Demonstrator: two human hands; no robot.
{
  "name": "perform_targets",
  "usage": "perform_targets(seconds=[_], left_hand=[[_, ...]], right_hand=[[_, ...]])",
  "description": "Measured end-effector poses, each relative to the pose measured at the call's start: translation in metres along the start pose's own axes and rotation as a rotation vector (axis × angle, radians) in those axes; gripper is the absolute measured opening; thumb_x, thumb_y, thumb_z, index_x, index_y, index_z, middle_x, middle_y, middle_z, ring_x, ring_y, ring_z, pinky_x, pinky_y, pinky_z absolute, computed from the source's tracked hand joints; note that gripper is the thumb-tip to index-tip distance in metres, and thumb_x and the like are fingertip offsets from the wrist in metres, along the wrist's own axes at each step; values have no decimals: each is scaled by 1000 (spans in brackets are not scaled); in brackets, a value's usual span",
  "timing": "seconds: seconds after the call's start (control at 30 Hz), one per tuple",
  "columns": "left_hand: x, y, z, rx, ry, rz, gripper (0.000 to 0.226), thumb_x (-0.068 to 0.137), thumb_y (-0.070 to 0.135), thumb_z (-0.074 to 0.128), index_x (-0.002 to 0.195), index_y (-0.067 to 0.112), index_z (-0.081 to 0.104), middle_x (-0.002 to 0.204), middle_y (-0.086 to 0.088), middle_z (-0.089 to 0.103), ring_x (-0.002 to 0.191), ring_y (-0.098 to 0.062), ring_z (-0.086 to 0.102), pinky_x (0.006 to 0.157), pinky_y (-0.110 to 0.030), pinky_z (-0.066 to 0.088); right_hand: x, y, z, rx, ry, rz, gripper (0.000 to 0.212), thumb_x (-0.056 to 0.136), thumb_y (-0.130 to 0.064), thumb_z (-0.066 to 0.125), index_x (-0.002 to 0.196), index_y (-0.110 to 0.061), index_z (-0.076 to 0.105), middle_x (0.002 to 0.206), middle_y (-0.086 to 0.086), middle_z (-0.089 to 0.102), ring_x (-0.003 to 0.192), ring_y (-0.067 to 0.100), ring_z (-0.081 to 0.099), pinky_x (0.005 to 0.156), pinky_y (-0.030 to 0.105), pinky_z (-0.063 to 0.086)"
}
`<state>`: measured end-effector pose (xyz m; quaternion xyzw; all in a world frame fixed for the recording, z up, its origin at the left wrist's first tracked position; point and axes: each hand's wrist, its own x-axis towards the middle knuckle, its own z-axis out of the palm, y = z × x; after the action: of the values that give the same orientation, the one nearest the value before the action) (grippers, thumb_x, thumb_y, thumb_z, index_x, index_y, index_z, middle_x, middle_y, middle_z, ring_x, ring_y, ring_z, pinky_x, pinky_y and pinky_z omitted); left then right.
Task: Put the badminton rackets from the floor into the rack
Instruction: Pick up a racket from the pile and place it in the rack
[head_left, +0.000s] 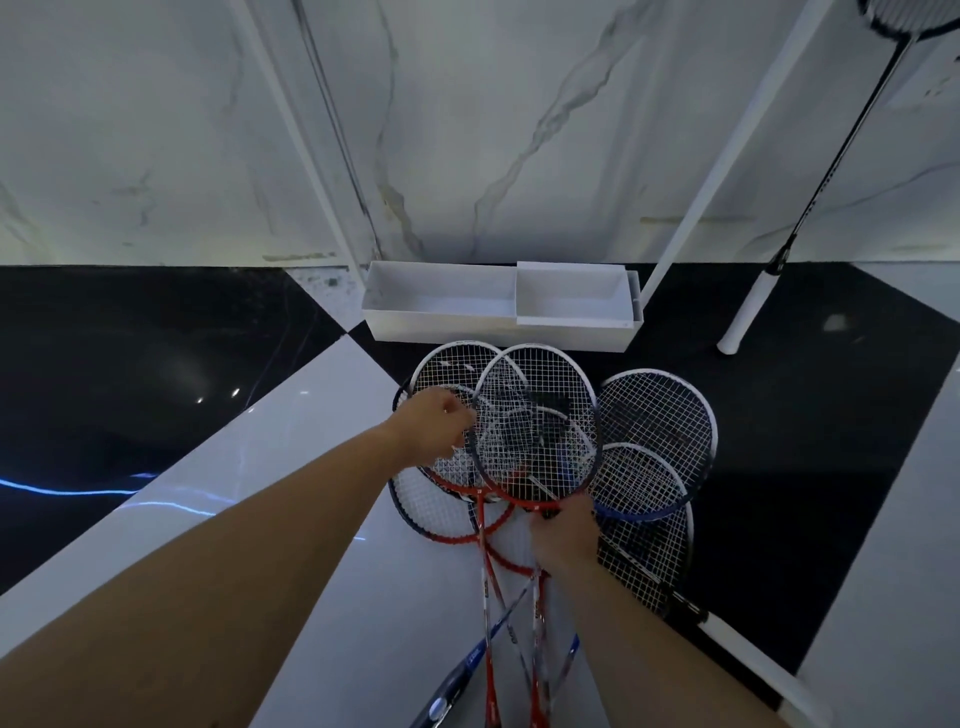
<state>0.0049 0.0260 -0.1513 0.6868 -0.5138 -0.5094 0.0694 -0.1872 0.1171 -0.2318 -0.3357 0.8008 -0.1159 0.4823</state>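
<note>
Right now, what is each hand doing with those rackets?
Left hand: closed, gripping the left rim of the top racket's head.
Right hand: closed on the same racket at the base of its head.

Black and white floor tiles (130, 364) meet a grey-veined marble wall (467, 130).

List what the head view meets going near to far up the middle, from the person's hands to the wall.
right hand → top racket head, dark rim with red base → white rack tray on the floor → marble wall
</note>
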Motion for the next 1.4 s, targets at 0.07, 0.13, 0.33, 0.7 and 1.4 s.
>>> perform_targets(seconds=[0.07, 0.13, 0.33, 0.7, 1.4], left_hand=[[3, -2, 7, -52, -17, -63, 22, 105, 39, 53, 110, 19, 59, 100, -10, 66, 82, -23, 64, 74, -37, 58], [5, 0, 10, -110, 16, -112, 47, 103, 43, 56, 138, 13, 48, 107, -12, 61, 93, -27, 63, 82, -41, 56], [3, 30, -3, -286, 187, -95, 73, 101, 47, 61, 157, 8, 35, 141, -16, 57, 114, -32, 61, 99, -48, 54], [-101, 131, -84, -387, 216, 95, 29, 104, 34, 60, 99, 5, 65, 79, -11, 51, 71, -20, 46, 64, -32, 41], [-378, 368, -321, -268, 495, 607, 18, 103, 36, 60, 103, 23, 71, 86, 16, 79, 72, -6, 77, 57, -24, 60]], right_hand=[[1, 3, 0, 16, -13, -9, 35, 95, -19, 63, 119, 5, 54, 111, 24, 68, 93, 32, 68, 69, 32, 51], [1, 2, -2, 75, -29, -21, 32, 93, -18, 65, 111, 8, 62, 104, 27, 71, 87, 33, 70, 72, 42, 59], [-15, -20, -17, 258, -80, -61, 12, 91, -10, 68, 88, -3, 58, 91, 34, 70, 80, 44, 71, 76, 71, 54], [-109, -99, -101, 308, -287, -108, 16, 96, -13, 66, 109, -4, 62, 110, 23, 72, 100, 33, 71, 83, 45, 63], [-374, -358, -267, 417, -440, -323, 22, 103, -24, 52, 97, -6, 63, 108, 22, 71, 102, 31, 68, 94, 40, 59]])
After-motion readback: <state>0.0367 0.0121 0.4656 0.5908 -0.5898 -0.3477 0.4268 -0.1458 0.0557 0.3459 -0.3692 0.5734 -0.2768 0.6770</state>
